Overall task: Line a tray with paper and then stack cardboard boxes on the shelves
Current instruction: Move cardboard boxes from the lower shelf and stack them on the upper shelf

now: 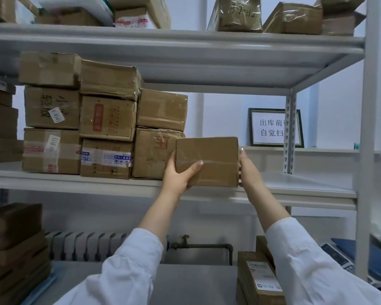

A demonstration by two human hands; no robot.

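Two hands hold a small cardboard box at the front edge of the middle shelf.

The left hand [178, 176] has its grip closed on the box [207, 160] at the lower left corner, thumb across the taped front, and the right hand [246, 167] presses the right side, fingers out of sight behind it. The box is upright, its bottom edge level with the front of the middle shelf [295, 183]; I cannot tell whether it rests there. Just to its left, touching or nearly so, are stacked boxes [107, 117] in several columns. A framed notice [271, 127] stands behind at the right. More boxes [256, 280] lie on the grey surface [196, 285] below.
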